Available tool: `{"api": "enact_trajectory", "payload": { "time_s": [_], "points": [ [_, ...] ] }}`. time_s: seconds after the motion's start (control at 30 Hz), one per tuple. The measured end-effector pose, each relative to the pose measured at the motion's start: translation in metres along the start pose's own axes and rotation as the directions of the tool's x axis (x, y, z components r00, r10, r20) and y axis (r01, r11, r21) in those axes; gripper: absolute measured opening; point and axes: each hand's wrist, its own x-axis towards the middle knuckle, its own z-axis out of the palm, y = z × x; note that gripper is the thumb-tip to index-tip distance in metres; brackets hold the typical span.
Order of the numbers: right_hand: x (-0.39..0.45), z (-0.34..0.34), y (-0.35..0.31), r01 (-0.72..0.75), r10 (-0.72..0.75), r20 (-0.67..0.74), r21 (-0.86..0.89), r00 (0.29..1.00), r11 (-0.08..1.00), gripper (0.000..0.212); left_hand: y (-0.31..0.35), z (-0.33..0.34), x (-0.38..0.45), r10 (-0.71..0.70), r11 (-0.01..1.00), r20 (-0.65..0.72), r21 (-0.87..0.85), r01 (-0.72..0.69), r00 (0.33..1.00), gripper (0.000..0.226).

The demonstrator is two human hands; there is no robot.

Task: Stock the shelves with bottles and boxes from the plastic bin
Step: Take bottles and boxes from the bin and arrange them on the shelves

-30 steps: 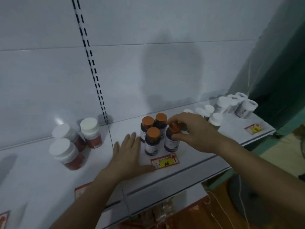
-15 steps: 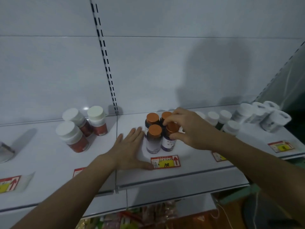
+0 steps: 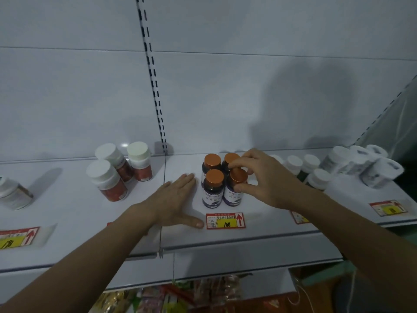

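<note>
**Hands at the bottles**

White shelf (image 3: 259,224) carries four brown-capped bottles in a tight square. Right hand (image 3: 268,179) pinches the cap of the bottle (image 3: 234,190) at 4 o'clock of the square. Left hand (image 3: 173,199) lies flat at 9 o'clock, fingers straight

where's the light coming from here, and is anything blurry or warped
Head view: light comes from behind the person, throwing a big soft shadow on the white back panel above the right hand; a small glare spot sits behind the white-capped red bottles; the wide lens bows the white metal shelf edge; the white-wrapped bottles at far right look soft; the price tag is partly legible.
</note>
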Motion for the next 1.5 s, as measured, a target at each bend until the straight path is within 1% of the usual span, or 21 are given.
{"api": "enact_trajectory", "payload": {
  "time_s": [0.07, 0.13, 0.2, 0.27, 0.33, 0.4, 0.47, 0.53, 0.6, 0.67, 0.73, 0.83, 0.93, 1.07, 1.2, 1.3, 1.43, 1.5],
  "points": [
    [0.000, -0.002, -0.001, 0.006, -0.004, -0.079, 0.023, 0.997, 1.000, 0.046, -0.004, -0.010, -0.014, 0.005, 1.000, -0.045, 0.028, -0.003, 0.999, 0.124],
    [0.006, -0.004, -0.009, 0.025, -0.019, -0.173, 0.035, 0.985, 0.999, 0.040, -0.007, -0.023, -0.036, 0.004, 0.999, -0.117, 0.053, 0.003, 0.993, 0.117],
    [0.016, -0.001, -0.027, 0.067, -0.055, -0.227, 0.043, 0.972, 0.997, 0.036, -0.013, -0.038, -0.064, 0.004, 0.998, -0.204, 0.064, 0.010, 0.979, 0.113],
    [0.031, 0.005, -0.055, 0.121, -0.109, -0.247, 0.035, 0.963, 0.992, 0.034, -0.022, -0.053, -0.095, 0.008, 0.997, -0.291, 0.074, 0.014, 0.957, 0.109],
    [0.047, 0.014, -0.093, 0.177, -0.164, -0.221, 0.039, 0.961, 0.983, 0.039, -0.038, -0.066, -0.129, -0.011, 0.996, -0.364, 0.081, 0.044, 0.931, 0.103],
    [0.065, 0.026, -0.137, 0.238, -0.220, -0.187, 0.079, 0.957, 0.968, 0.046, -0.062, -0.073, -0.165, -0.066, 0.991, -0.405, 0.080, 0.108, 0.912, 0.100],
    [0.083, 0.040, -0.185, 0.315, -0.290, -0.182, 0.129, 0.940, 0.940, 0.052, -0.093, -0.075, -0.205, -0.155, 0.975, -0.423, 0.080, 0.207, 0.893, 0.104],
    [0.099, 0.057, -0.238, 0.356, -0.333, -0.154, 0.165, 0.930, 0.920, 0.059, -0.128, -0.073, -0.252, -0.235, 0.951, -0.441, 0.081, 0.299, 0.866, 0.110],
    [0.115, 0.077, -0.293, 0.398, -0.384, -0.108, 0.192, 0.917, 0.897, 0.064, -0.163, -0.071, -0.305, -0.315, 0.923, -0.453, 0.058, 0.380, 0.834, 0.113],
    [0.129, 0.098, -0.352, 0.456, -0.452, -0.075, 0.230, 0.889, 0.860, 0.069, -0.199, -0.068, -0.361, -0.394, 0.888, -0.468, 0.028, 0.459, 0.791, 0.113],
    [0.143, 0.119, -0.412, 0.517, -0.523, -0.045, 0.246, 0.851, 0.820, 0.074, -0.237, -0.064, -0.419, -0.482, 0.836, -0.483, -0.005, 0.548, 0.731, 0.111],
    [0.163, 0.151, -0.500, 0.609, -0.627, 0.012, 0.227, 0.779, 0.760, 0.075, -0.286, -0.059, -0.503, -0.603, 0.735, -0.503, -0.049, 0.676, 0.619, 0.111],
    [0.179, 0.177, -0.579, 0.686, -0.709, 0.050, 0.215, 0.703, 0.695, 0.076, -0.321, -0.056, -0.579, -0.698, 0.636, -0.493, -0.095, 0.766, 0.519, 0.101],
    [0.200, 0.205, -0.671, 0.748, -0.774, 0.128, 0.200, 0.620, 0.632, 0.077, -0.356, -0.052, -0.660, -0.782, 0.538, -0.462, -0.159, 0.828, 0.419, 0.094],
    [0.229, 0.232, -0.751, 0.799, -0.825, 0.138, 0.203, 0.549, 0.566, 0.077, -0.404, -0.057, -0.721, -0.826, 0.453, -0.467, -0.219, 0.864, 0.315, 0.092],
    [0.260, 0.251, -0.793, 0.829, -0.843, 0.164, 0.162, 0.512, 0.535, 0.077, -0.443, -0.061, -0.749, -0.837, 0.439, -0.460, -0.241, 0.866, 0.296, 0.094],
    [0.316, 0.271, -0.841, 0.832, -0.838, 0.168, 0.125, 0.519, 0.540, 0.081, -0.501, -0.073, -0.775, -0.846, 0.413, -0.459, -0.241, 0.878, 0.272, 0.089],
    [0.347, 0.277, -0.869, 0.831, -0.838, 0.161, 0.125, 0.522, 0.542, 0.080, -0.534, -0.083, -0.788, -0.844, 0.407, -0.469, -0.246, 0.880, 0.259, 0.091]
  ]
}}
